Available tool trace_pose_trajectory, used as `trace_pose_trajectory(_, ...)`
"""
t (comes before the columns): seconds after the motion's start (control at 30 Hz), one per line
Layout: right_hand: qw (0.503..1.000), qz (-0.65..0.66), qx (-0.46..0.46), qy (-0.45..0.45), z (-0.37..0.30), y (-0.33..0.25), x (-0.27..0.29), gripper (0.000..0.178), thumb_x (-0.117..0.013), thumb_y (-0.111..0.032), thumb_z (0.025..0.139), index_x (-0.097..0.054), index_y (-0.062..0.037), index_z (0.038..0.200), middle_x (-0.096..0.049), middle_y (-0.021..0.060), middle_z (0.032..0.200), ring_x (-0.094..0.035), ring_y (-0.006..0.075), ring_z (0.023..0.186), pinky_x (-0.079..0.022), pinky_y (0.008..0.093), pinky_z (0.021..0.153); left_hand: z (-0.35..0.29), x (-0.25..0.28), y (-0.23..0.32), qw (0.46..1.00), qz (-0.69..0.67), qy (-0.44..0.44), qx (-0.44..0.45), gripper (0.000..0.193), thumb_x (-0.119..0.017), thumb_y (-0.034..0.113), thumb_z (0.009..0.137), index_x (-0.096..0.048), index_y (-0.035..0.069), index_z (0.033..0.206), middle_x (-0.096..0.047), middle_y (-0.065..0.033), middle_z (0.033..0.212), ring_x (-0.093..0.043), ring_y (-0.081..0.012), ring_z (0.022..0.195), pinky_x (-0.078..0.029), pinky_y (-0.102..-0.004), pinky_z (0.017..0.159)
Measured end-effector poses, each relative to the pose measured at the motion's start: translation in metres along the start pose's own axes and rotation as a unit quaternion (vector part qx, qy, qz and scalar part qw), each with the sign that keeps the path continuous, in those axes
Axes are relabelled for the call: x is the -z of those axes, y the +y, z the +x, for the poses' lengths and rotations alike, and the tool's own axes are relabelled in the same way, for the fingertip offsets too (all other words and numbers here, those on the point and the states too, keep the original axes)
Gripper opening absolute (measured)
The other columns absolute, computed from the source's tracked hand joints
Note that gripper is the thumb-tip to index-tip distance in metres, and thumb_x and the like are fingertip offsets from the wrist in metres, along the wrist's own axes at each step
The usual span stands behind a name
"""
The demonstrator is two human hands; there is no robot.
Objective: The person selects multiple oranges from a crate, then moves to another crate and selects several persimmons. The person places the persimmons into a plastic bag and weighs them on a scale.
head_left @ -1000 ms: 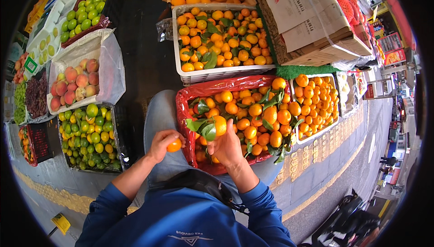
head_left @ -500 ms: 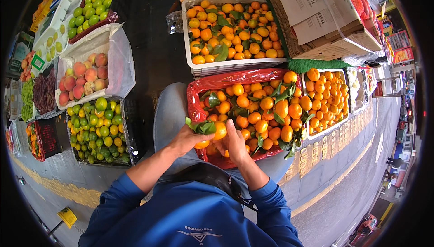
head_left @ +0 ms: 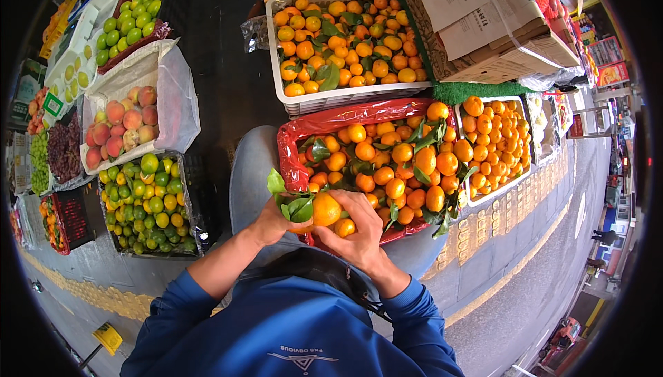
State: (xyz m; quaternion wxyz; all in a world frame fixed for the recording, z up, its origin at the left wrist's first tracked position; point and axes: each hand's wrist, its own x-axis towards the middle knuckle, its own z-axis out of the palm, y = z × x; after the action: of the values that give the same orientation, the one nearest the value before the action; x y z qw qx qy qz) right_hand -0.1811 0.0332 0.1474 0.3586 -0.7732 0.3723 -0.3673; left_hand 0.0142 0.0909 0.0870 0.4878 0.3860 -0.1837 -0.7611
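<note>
Close to my lap, a leafy mandarin (head_left: 326, 209) sits between my two hands above the near edge of a red-lined crate (head_left: 293, 143). My left hand (head_left: 271, 225) is closed at the mandarin's left side, its fingertips partly behind the green leaves (head_left: 297, 208). From the right, my right hand (head_left: 360, 233) curls its fingers and thumb around a second, smaller mandarin (head_left: 344, 227), and its fingers touch the leafy one's right side. Many loose mandarins (head_left: 395, 188) with leaves fill the crate beyond.
Ahead stands a white crate of small mandarins (head_left: 282, 80), with a cardboard box (head_left: 511, 59) right of it. Another white tray of mandarins (head_left: 526, 143) adjoins on the right. To the left are peaches (head_left: 131, 116) and a dark crate of green-yellow citrus (head_left: 148, 201). My knee (head_left: 252, 170) touches the red liner.
My right hand has turned over and curled its fingers around a smaller mandarin. The leafy mandarin has shifted slightly left and down, and its leaves show more. The whole view has shifted slightly.
</note>
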Motion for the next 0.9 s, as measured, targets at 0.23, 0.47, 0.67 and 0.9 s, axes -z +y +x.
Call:
trace_pose_trajectory(0.23, 0.994, 0.023, -0.101, -0.015, 0.001, 0.013, -0.003, 0.054, -0.087, -0.019, 0.074, -0.066, 0.0046, 0.119, -0.070, 0.0190, 0.109, -0.068, 0.0333, 0.097, -0.055, 0.0403, 0.087, 0.008, -0.010, 0.000, 1.000, -0.009, 0.014, -0.009, 0.050, -0.078, 0.027, 0.092, -0.060, 0.004, 0.133, -0.069, -0.0054, 0.118, -0.066, -0.0157, 0.106, -0.054, -0.0332, 0.094)
trace_pose_trajectory(0.47, 0.950, -0.049, -0.307, -0.031, 0.015, 0.124, -0.020, 0.061, -0.078, -0.023, 0.082, -0.061, 0.0059, 0.132, -0.072, 0.0183, 0.107, -0.071, 0.0233, 0.089, -0.057, 0.0354, 0.080, 0.008, 0.012, -0.001, 0.977, 0.053, 0.154, 0.139, 0.053, -0.056, 0.049, 0.103, -0.069, 0.000, 0.120, -0.070, -0.0068, 0.088, -0.069, -0.0185, 0.081, -0.055, -0.0317, 0.067)
trace_pose_trajectory(0.67, 0.968, -0.201, -0.146, -0.044, -0.030, 0.147, -0.041, 0.019, -0.069, -0.015, 0.088, -0.071, -0.0045, 0.104, -0.069, 0.0166, 0.099, -0.068, 0.0361, 0.085, -0.056, 0.0458, 0.077, -0.013, 0.041, 0.004, 0.979, -0.002, 0.180, 0.095, 0.048, -0.059, 0.044, 0.102, -0.069, 0.001, 0.119, -0.069, -0.0067, 0.086, -0.070, -0.0189, 0.079, -0.055, -0.0321, 0.066)
trace_pose_trajectory(0.9, 0.754, -0.299, -0.119, -0.573, -0.100, 0.143, -0.110, 0.028, -0.056, -0.015, 0.092, -0.072, -0.0016, 0.111, -0.070, 0.0201, 0.121, -0.071, 0.0345, 0.109, -0.057, 0.0438, 0.091, -0.007, 0.046, 0.001, 0.973, 0.028, 0.211, 0.085, 0.045, -0.060, 0.043, 0.102, -0.070, 0.001, 0.115, -0.070, -0.0070, 0.085, -0.070, -0.0185, 0.076, -0.055, -0.0309, 0.065)
